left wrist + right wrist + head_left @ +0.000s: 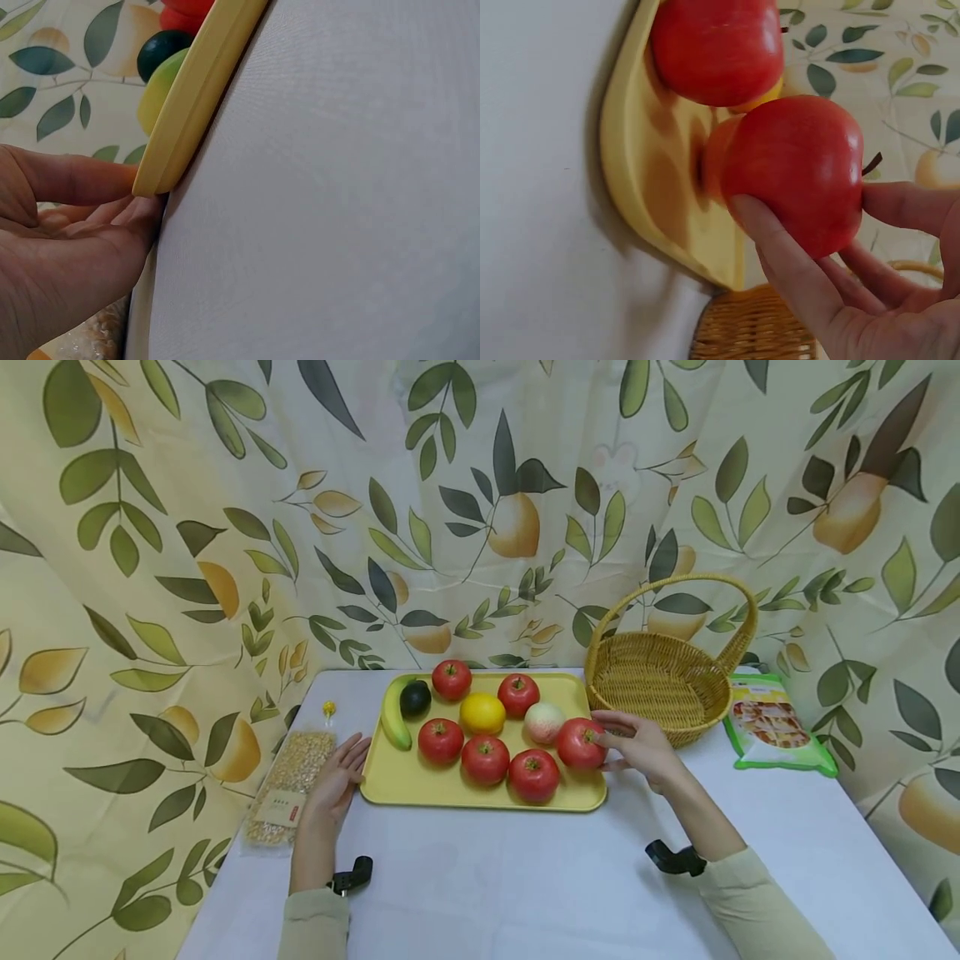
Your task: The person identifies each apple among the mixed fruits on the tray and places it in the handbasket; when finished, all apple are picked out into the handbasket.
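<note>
My right hand (643, 748) grips a red apple (799, 172) by its sides, thumb and fingers spread around it, over the right end of the yellow tray (450, 795). Beside it on the tray lies a pale pinkish peach (544, 723). My left hand (337, 781) pinches the tray's left rim, with some fingertips under the edge in the left wrist view. Several more red apples (486, 760), a yellow lemon (482, 714), a dark avocado (415, 699) and a banana (396, 715) lie on the tray.
Behind the right hand stands a wicker basket (660, 681) with a tall handle. A green and white snack bag (780, 722) lies right of it. Left of the tray are a bag of grains (292, 785) and a small yellow lollipop (329, 708). A patterned curtain (480, 593) hangs behind the table.
</note>
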{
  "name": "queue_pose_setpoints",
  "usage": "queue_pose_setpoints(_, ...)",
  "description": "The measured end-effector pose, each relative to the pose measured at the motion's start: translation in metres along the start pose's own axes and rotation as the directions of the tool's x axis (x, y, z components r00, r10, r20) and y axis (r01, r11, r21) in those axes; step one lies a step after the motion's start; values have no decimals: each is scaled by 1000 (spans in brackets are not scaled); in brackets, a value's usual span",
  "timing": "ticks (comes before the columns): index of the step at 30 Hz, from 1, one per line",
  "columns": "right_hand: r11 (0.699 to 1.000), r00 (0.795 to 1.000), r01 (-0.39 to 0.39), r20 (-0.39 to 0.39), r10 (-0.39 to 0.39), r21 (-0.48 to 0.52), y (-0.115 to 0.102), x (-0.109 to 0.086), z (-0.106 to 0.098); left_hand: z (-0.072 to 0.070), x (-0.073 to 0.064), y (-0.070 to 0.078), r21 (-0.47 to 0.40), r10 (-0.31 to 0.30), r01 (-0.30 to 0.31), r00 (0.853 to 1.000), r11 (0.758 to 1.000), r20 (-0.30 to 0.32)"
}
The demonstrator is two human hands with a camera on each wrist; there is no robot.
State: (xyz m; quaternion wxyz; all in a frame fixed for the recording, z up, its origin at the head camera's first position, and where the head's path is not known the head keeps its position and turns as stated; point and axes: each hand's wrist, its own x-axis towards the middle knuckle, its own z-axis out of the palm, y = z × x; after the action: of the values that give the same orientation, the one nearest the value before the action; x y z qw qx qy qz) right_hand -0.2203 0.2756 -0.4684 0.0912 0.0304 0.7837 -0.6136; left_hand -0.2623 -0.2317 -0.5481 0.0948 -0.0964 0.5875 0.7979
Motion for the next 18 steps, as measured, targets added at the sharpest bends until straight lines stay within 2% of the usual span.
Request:
queue_pose_setpoints(6,999,999,51,0,-51,11,-17,-6,-9,1,0,0,-13,21,-21,999,1000,25)
queue_pose_setpoints(13,998,998,66,-19,-66,-12,-36,-8,-22,1,-1,1,7,16,-16,1000,1000,5)
queue_pose_setpoints(18,998,997,64,-40,-65,-17,-44,-6,-34,-1,0,-1,15,20,-20,1000,1000,16)
